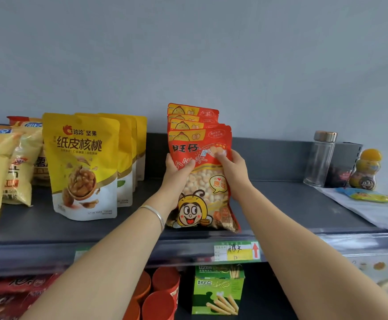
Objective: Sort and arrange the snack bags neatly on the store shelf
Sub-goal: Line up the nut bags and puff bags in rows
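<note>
Head view: I'm gripping the front red bag (203, 188) by both edges, left hand (177, 174) and right hand (233, 174) curling round it, upright on the shelf (280, 204) against its stack (193, 112). I'm judging this as squaring up; the next move calls for pressing it flush and level.

Left hand (177, 172) and right hand (233, 174) grip front red snack bag (202, 181) upright on shelf (280, 204).
</note>
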### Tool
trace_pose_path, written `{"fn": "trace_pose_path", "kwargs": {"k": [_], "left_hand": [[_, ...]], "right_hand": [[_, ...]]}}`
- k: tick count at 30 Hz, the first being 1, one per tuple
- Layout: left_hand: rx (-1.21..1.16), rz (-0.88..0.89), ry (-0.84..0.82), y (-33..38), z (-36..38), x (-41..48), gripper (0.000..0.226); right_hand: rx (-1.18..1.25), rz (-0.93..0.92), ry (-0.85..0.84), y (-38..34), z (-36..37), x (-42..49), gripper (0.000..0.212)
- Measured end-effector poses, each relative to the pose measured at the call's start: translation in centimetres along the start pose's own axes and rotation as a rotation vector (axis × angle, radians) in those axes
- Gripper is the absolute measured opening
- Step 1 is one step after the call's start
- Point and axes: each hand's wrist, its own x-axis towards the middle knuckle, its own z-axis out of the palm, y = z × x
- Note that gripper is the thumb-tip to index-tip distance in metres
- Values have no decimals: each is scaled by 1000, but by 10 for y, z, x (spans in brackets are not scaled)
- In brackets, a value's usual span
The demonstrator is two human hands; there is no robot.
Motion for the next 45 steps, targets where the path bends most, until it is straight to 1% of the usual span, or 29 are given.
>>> {"fn": "trace_pose_path", "kwargs": {"k": [2,3,5,6,7,9,10,11,12,14,16,18,19,20,22,23,25,28,31,36,39,45], "left_hand": [[7,-5,13,-1,1,-1,72],[-1,-8,8,0,2,-2,68],[-22,-12,-2,2,0,-2,59],[-37,-18,4,3,-3,0,58],[-49,-29,17,4,-6,3,64],[-22,-68,76,-1,-12,14,97],[9,-86,93,-5,-14,21,115],[30,-106,87,-13,-17,34,127],[38,-120,68,-24,-19,50,130],[24,-99,21,-27,-20,63,124],[-44,-74,-6,-11,-17,57,118],[-135,-50,-43,-1,-13,56,107],[-155,-36,-63,1,-12,57,100],[-164,-20,-86,3,-11,59,93],[-181,6,-127,5,-10,63,77],[-192,8,-141,5,-10,66,69],[-217,-8,-170,4,-12,72,57],[-236,-54,-218,2,-13,81,56],[-232,-57,-276,0,-10,87,54],[-266,-67,-313,-3,-3,92,54],[-261,-85,-322,-6,7,92,56],[-221,-141,-308,-5,23,84,66]], "right_hand": [[-40,47,19,1,-1,0,39],[-43,66,20,0,-1,-2,42],[8,95,-6,2,-4,-5,55],[40,104,-26,4,-5,-6,64],[62,104,-48,5,-6,-7,73],[104,102,-101,7,-8,-5,84],[135,100,-129,8,-8,-3,84],[167,96,-150,8,-8,-1,81],[189,97,-161,8,-8,2,77],[209,107,-162,10,-9,8,74],[209,110,-180,12,-9,13,81],[220,110,-204,12,-9,17,92],[240,111,-220,13,-9,19,93],[265,100,-242,15,-9,22,87],[320,65,-306,19,-7,28,66],[346,60,-333,22,-6,31,61],[381,70,-370,28,-4,36,63],[386,90,-392,33,-3,43,71],[378,94,-394,36,-4,49,70],[364,86,-373,34,-12,51,67],[393,89,-354,32,-22,53,58],[455,106,-327,27,-39,51,51]]}}
